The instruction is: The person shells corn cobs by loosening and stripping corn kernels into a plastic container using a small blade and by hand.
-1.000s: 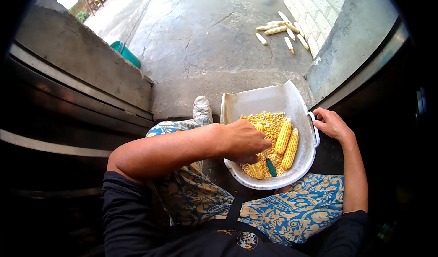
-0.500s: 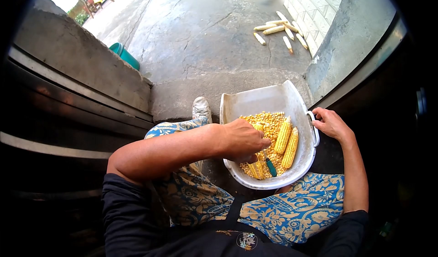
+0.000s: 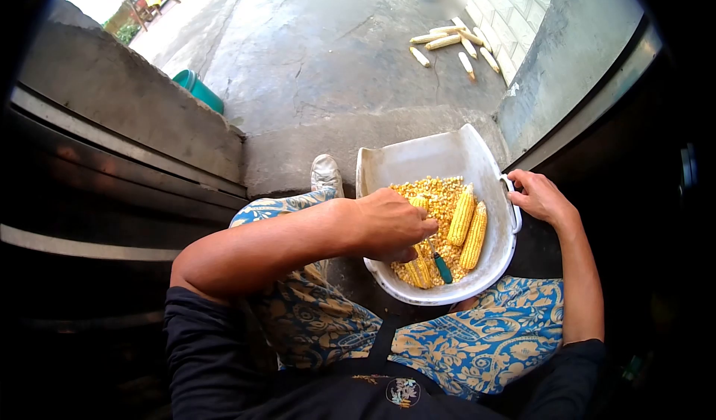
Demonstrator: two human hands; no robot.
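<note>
A white basin (image 3: 395, 166) holds loose yellow kernels (image 3: 440, 189) and several corn cobs. Two full cobs lie side by side on the right, one of them this yellow cob (image 3: 473, 235). My left hand (image 3: 391, 225) is over the left part of the basin, its fingers curled down and partly hidden; what they hold cannot be made out. Just beside its fingertips lies a tool with a green handle (image 3: 443, 268) and a thin metal shaft. Another cob (image 3: 419, 269) is below that hand. My right hand (image 3: 541, 196) has its fingers closed round the basin's right handle (image 3: 514, 210).
Several pale cobs (image 3: 445, 41) lie on the concrete floor (image 3: 298, 77) beside the tiled wall. A green bucket (image 3: 200, 92) stands beyond the left wall. A white shoe (image 3: 326, 172) is left of the basin, by the low concrete step (image 3: 298, 152).
The whole view has shifted slightly, with the basin and floor a little higher in it. More of the tool's metal shaft shows by my left hand. My right hand keeps its place at the handle.
</note>
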